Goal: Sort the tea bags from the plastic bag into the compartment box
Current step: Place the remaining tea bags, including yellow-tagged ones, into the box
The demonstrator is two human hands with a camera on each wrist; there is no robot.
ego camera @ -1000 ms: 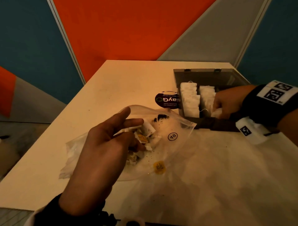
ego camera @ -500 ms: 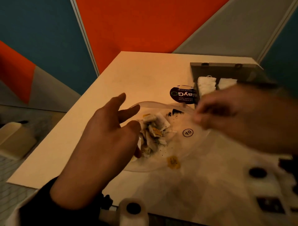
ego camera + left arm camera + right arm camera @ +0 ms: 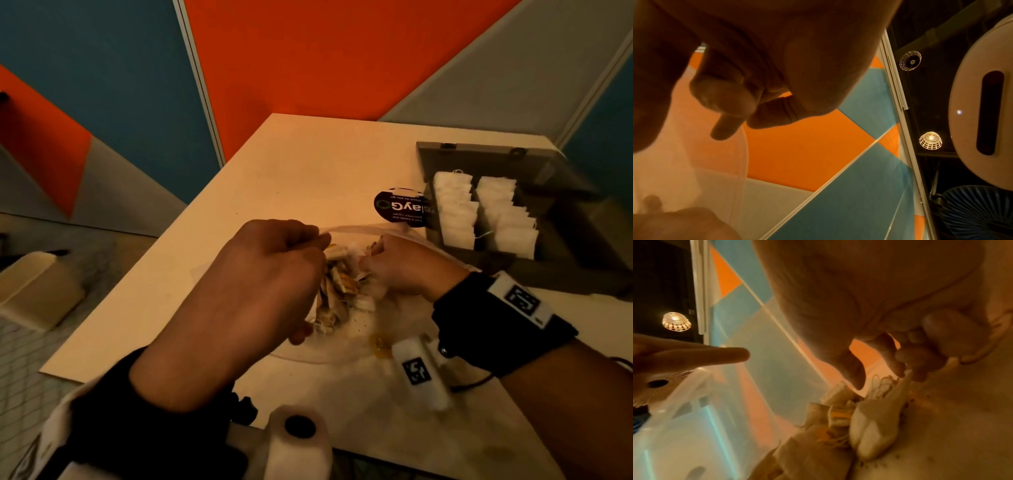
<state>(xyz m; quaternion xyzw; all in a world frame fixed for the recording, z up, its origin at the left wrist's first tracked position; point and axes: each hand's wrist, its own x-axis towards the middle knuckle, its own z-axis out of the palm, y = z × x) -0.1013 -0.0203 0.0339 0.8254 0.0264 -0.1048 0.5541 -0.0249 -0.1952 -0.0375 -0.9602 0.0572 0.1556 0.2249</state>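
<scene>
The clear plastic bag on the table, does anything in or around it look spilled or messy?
Yes. Dark specks, apparently loose tea, lie scattered inside the clear plastic bag beside the jumbled pile of tea bags, suggesting one has leaked. In the grey compartment box, the white tea bags stand in neat rows.

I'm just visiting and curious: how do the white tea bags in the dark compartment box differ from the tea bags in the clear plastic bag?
The white tea bags in the dark compartment box stand upright in two neat rows; the tea bags in the clear plastic bag lie in a jumbled heap. The boxed ones look plain white, while the heap shows yellow tags and loose dark specks around it. Nothing touches the boxed ones; the right hand pinches into the heap. Both are small paper sachets.
</scene>
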